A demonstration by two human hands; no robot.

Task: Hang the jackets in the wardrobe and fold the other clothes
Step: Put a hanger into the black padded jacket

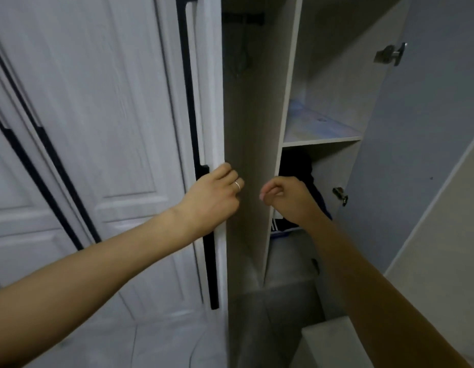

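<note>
The left hand [213, 197] is clamped on the white panelled wardrobe door [119, 128] edge; the right hand [286, 197] hangs loosely curled, empty. The stiff door likely swings easily; perhaps a hanger inside.

Narrow gap [246, 155] beside door [214, 102], seemingly clear

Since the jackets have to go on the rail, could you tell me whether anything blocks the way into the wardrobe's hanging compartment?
Yes, partly. The white door covers most of the hanging compartment, leaving a narrow gap. The left hand grips the door's edge by the black handle; the right hand holds nothing. No jacket is in view.
</note>
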